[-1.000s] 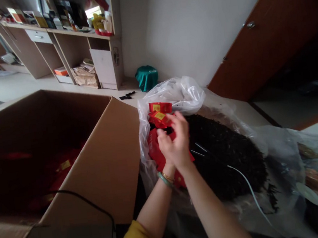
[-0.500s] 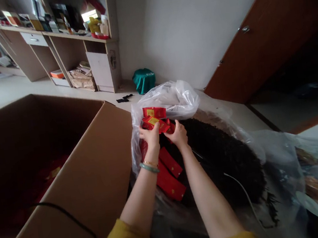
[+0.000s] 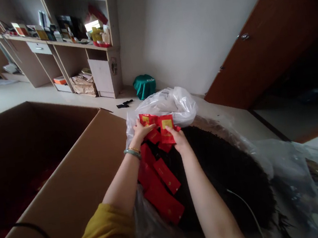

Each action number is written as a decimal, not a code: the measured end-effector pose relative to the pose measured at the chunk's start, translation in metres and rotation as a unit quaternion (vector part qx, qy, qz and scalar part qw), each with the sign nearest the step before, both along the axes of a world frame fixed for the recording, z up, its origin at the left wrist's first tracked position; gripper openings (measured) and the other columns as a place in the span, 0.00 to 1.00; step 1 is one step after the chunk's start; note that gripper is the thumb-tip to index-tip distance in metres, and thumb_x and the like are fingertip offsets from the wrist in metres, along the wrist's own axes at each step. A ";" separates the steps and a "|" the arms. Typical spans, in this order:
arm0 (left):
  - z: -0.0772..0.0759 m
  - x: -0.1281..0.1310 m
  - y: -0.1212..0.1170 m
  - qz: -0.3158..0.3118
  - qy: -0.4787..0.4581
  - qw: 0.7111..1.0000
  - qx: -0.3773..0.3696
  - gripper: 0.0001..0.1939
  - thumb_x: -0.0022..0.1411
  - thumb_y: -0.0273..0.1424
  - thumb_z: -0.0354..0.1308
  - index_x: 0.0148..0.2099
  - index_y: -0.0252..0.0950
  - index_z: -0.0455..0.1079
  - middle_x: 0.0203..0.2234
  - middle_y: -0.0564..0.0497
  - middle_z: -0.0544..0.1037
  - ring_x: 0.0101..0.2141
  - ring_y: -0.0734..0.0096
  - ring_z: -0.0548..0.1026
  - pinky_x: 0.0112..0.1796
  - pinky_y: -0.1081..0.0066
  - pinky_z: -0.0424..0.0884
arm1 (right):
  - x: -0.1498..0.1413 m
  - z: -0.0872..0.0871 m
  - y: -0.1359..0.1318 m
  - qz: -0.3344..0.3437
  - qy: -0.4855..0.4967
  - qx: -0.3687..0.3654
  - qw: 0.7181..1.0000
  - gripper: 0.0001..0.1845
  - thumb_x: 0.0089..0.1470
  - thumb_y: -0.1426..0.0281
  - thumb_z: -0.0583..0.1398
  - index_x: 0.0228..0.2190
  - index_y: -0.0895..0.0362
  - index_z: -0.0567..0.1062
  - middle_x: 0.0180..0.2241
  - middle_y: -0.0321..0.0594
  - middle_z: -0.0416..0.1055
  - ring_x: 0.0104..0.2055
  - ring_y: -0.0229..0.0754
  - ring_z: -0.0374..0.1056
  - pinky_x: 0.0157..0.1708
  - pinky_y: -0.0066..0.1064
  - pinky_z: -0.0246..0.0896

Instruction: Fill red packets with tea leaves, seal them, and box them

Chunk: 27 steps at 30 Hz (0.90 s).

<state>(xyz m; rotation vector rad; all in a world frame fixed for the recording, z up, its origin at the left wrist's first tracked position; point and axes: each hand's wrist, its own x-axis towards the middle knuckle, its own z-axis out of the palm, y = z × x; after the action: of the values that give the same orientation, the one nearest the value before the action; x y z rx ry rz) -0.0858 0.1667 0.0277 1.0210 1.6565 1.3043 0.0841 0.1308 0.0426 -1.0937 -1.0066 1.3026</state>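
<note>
My right hand (image 3: 179, 139) grips a red packet (image 3: 166, 129) with a yellow label, thumb on its front, held nearly upright. Beside it my left hand (image 3: 141, 131), with bangles at the wrist, is closed on another red packet (image 3: 146, 119) that also has a yellow patch. Below the hands, several flat red packets (image 3: 167, 175) lie on a dark heap of dried, leaf-like strands (image 3: 229, 164). A clear plastic bag (image 3: 168, 104) is bunched open around the heap. The fingers behind the packets are hidden.
A large cardboard box (image 3: 92, 147) stands at the left with red things in its shadowed inside. A white cord (image 3: 248, 205) crosses the heap. Behind are a teal-covered bin (image 3: 144, 86), a desk unit (image 3: 102, 73) and a wooden door (image 3: 256, 36). More plastic bags (image 3: 289, 172) lie right.
The hands have moved apart. The right one has turned a packet upright with its label facing me, while the left has shifted left with another. The view has tilted up slightly.
</note>
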 end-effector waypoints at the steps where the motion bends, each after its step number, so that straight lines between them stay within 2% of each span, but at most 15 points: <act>1: 0.002 -0.002 0.003 -0.008 0.016 0.999 -0.027 0.58 0.30 0.41 0.74 0.64 0.38 0.54 0.61 0.33 0.55 0.57 0.40 0.62 0.50 0.59 0.64 | -0.006 -0.003 0.005 0.012 0.013 -0.007 1.000 0.21 0.37 0.61 0.68 0.34 0.57 0.75 0.33 0.39 0.79 0.36 0.47 0.75 0.39 0.38 0.71; 4: 0.005 -0.008 0.010 -0.040 0.052 0.995 -0.071 0.58 0.30 0.36 0.75 0.64 0.41 0.55 0.59 0.36 0.62 0.54 0.41 0.66 0.49 0.58 0.65 | -0.019 -0.009 0.017 0.058 0.036 -0.020 0.997 0.20 0.38 0.62 0.68 0.35 0.58 0.75 0.33 0.39 0.79 0.38 0.46 0.75 0.41 0.37 0.70; 7: 0.002 -0.010 0.011 -0.085 0.013 0.996 -0.036 0.51 0.38 0.36 0.72 0.64 0.41 0.56 0.55 0.39 0.69 0.49 0.49 0.72 0.46 0.62 0.68 | -0.022 -0.011 0.023 0.099 0.048 -0.050 0.993 0.19 0.39 0.64 0.68 0.35 0.57 0.75 0.32 0.39 0.80 0.37 0.46 0.76 0.41 0.37 0.70; 10: -0.006 -0.008 0.009 -0.118 -0.047 0.992 -0.002 0.40 0.48 0.37 0.67 0.62 0.38 0.59 0.50 0.41 0.73 0.43 0.56 0.75 0.42 0.66 0.71 | -0.022 -0.008 0.028 0.124 0.046 -0.060 0.989 0.18 0.40 0.66 0.68 0.35 0.58 0.75 0.31 0.38 0.80 0.35 0.45 0.76 0.40 0.36 0.71; 15: -0.019 -0.002 0.010 -0.081 -0.074 0.994 0.024 0.28 0.53 0.39 0.64 0.55 0.35 0.67 0.43 0.43 0.77 0.40 0.62 0.76 0.43 0.67 0.71 | -0.028 -0.001 0.039 0.163 0.022 -0.065 0.984 0.16 0.38 0.70 0.69 0.34 0.58 0.76 0.30 0.38 0.80 0.32 0.45 0.76 0.38 0.36 0.72; 21: -0.033 0.001 0.018 -0.039 -0.071 0.994 0.068 0.25 0.58 0.38 0.59 0.56 0.36 0.65 0.46 0.44 0.76 0.44 0.62 0.74 0.46 0.68 0.70 | -0.032 0.005 0.055 0.204 -0.022 -0.085 0.975 0.14 0.40 0.71 0.68 0.33 0.59 0.77 0.29 0.41 0.80 0.32 0.48 0.76 0.38 0.39 0.73; 27: -0.037 0.002 0.019 -0.025 -0.053 0.997 0.054 0.21 0.59 0.38 0.57 0.54 0.37 0.67 0.45 0.46 0.77 0.44 0.61 0.74 0.46 0.67 0.69 | -0.035 0.002 0.060 0.198 -0.012 -0.098 0.975 0.14 0.38 0.72 0.69 0.32 0.60 0.77 0.29 0.41 0.80 0.33 0.48 0.76 0.39 0.39 0.72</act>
<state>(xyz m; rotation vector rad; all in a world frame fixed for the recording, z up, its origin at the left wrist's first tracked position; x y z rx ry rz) -0.0838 0.1860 -0.0095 1.0316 1.4865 1.4040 0.0488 0.1912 0.0442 -1.0920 -1.1732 1.7436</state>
